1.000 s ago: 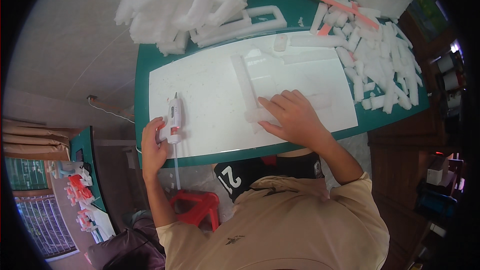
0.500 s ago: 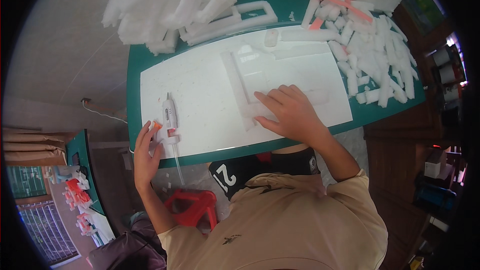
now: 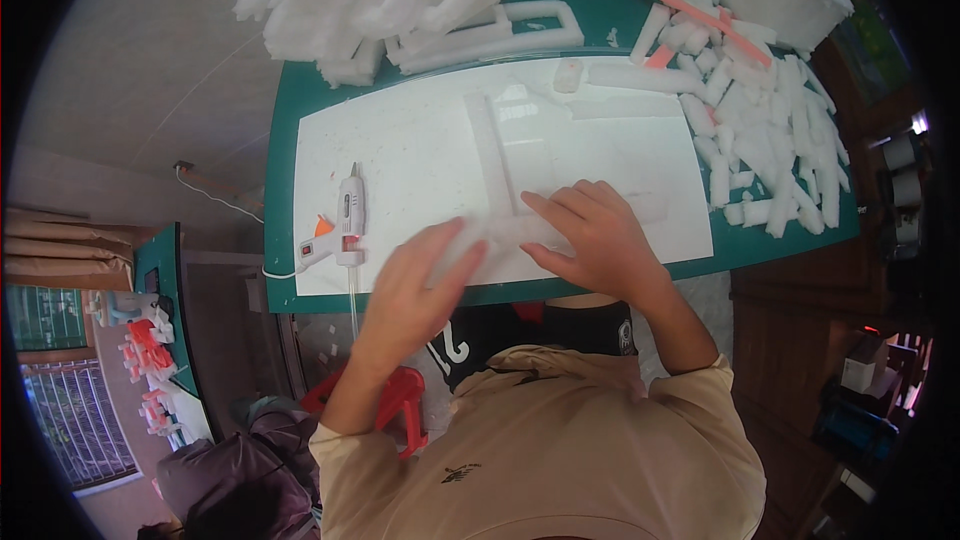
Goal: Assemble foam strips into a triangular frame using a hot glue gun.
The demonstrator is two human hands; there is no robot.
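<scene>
Two white foam strips lie joined or touching at a corner on the white board (image 3: 400,160). One, the upright foam strip (image 3: 487,145), points away from me; the other, the crosswise foam strip (image 3: 505,229), runs right under my right hand (image 3: 597,240). That hand straddles the crosswise strip, fingers on its far side and thumb on its near side. My left hand (image 3: 415,280), a little blurred, has fingers and thumb apart at the left end of this strip, with nothing visible in it. A white glue gun (image 3: 350,210) with an orange trigger lies left of my left hand, its clear glue stick pointing toward me.
Cut foam pieces (image 3: 770,130) are heaped at the right, with a long pink strip (image 3: 670,2) across them. Foam frames (image 3: 490,45) and a larger foam stack (image 3: 340,0) stand at the back left. A red stool (image 3: 405,405) is below the green table (image 3: 283,170).
My left hand has left the glue gun's handle and moved right to the foam corner. My right hand stays on the crosswise strip. The whole view has shifted slightly.
</scene>
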